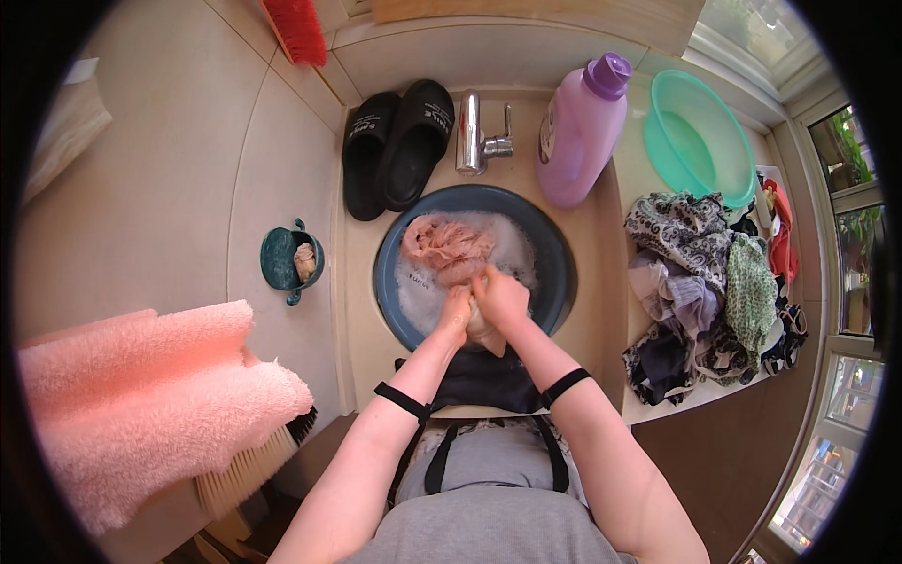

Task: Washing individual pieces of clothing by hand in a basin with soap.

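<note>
A blue-grey plastic basin [389, 296] stands in the sink, holding sudsy water. My left hand [456, 310] and my right hand [503, 296] meet over its near half, both closed on a wet pink cloth [458, 271]. Its bunched far part lies among the white suds [514, 236]. A paler end of fabric [485, 333] hangs down between my wrists; whether it is the same piece I cannot tell. Below my hands, a dark cloth [486, 384] lies along the sink's front edge.
Black slippers [416, 148], a chrome faucet [473, 137] and a purple detergent bottle [581, 134] stand behind the basin. At right, a green basin [694, 137] sits behind piled clothes [705, 289]. A wall soap holder [278, 257], a pink towel [162, 402] and a brush [246, 465] are at left.
</note>
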Available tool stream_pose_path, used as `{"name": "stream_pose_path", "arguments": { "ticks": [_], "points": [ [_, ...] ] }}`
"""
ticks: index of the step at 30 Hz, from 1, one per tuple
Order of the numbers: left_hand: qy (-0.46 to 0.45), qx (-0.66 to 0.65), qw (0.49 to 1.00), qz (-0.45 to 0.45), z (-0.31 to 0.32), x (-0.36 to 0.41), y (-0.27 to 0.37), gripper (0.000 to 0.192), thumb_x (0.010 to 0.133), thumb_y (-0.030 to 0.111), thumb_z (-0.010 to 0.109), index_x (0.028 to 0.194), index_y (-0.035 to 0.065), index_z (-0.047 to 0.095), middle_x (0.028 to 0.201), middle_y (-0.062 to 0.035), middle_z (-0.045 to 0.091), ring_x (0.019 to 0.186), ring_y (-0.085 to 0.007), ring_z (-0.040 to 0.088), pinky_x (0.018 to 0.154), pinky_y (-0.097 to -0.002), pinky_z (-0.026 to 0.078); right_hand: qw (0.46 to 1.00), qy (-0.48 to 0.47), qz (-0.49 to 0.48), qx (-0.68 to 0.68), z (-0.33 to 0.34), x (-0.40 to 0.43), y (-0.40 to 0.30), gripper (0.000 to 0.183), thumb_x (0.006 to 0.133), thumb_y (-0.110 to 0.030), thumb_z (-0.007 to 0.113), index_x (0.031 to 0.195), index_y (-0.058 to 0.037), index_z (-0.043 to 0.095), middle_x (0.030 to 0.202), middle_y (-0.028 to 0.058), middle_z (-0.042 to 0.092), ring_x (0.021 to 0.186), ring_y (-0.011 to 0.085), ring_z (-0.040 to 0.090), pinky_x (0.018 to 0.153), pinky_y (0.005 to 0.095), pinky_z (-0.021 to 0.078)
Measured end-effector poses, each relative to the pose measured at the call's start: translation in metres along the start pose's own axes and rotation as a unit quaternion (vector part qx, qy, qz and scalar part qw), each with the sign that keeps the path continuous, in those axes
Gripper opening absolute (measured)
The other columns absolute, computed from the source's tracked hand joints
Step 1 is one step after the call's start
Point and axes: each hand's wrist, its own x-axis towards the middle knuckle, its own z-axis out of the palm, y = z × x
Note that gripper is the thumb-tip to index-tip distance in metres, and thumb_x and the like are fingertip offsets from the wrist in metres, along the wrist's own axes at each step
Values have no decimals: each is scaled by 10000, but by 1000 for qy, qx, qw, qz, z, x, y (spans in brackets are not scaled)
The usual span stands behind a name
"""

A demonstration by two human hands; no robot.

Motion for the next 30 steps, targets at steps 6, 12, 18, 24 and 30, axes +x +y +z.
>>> {"name": "stream_pose_path", "arguments": {
  "ticks": [6,12,18,24,30],
  "points": [
    [159,231,944,177,-11,-2,3,453,820,224,592,1184,-6,451,1117,-142,538,1045,-259,514,886,-350,407,977,146,-47,-149,34,20,74,302,828,-360,545,987,-105,576,885,141,613,841,355,588,746,462,469],
    [161,416,879,168,-39,4,-4,550,777,240,644,1210,-26,432,1204,-210,504,1124,-314,485,927,-375,389,978,-103,-89,-160,49,18,68,373,814,-330,576,1135,-151,512,1029,154,572,901,361,581,780,455,466],
    [222,170,956,85,-16,15,-17,527,830,293,602,1227,-11,433,1221,-181,503,1084,-311,513,928,-362,399,990,-109,87,-22,51,40,59,556,808,-314,574,1174,64,394,940,272,608,946,366,590,798,457,469],
    [-64,-243,960,-124,-26,17,-5,510,882,371,544,1240,19,453,1225,-125,508,1080,-241,511,896,-348,415,988,-96,-54,105,21,-26,-15,398,799,-356,561,1116,-123,501,848,230,632,828,392,611,724,462,477],
    [0,-109,993,-47,-15,19,-9,526,886,392,535,1243,14,456,1225,-123,510,1078,-230,512,890,-345,418,997,-13,-68,15,8,-18,-20,275,818,-361,535,893,-118,638,709,181,633,697,370,622,645,460,495]
  ]
}}
